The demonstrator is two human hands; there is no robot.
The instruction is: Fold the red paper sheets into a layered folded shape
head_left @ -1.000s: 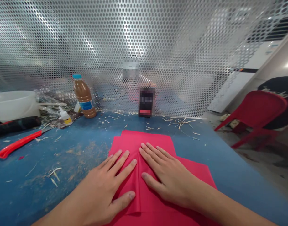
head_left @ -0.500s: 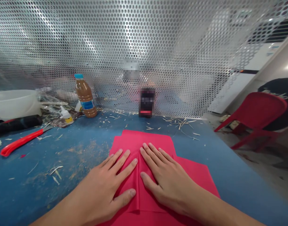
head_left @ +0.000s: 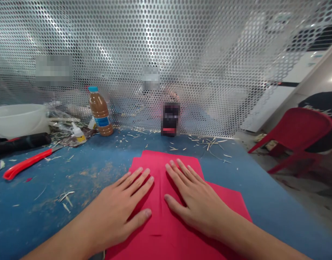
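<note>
A red sheet [head_left: 171, 238] of thin, flexible material lies on the blue tabletop in front of me, with stepped edges at its far side and right. My left hand [head_left: 119, 206] rests palm down on its left part, fingers spread. On the right part lies my right hand [head_left: 195, 198], also flat, its thumb apart from the fingers. Between the two hands the sheet shows a faint lengthwise crease and a short dark line nearer me. Neither hand grips anything.
To the left lie a red-handled knife [head_left: 30, 163], a black tool [head_left: 25, 143], a white basin [head_left: 19, 119] and a small glue bottle [head_left: 78, 133]. A brown bottle [head_left: 100, 113] and a dark box [head_left: 169, 119] stand by the perforated metal panel [head_left: 122, 47]. A red chair [head_left: 304, 126] is at right.
My hands have moved slightly apart, the left one leftward and the right one forward and rightward. The raised fold between them has flattened to a faint crease.
</note>
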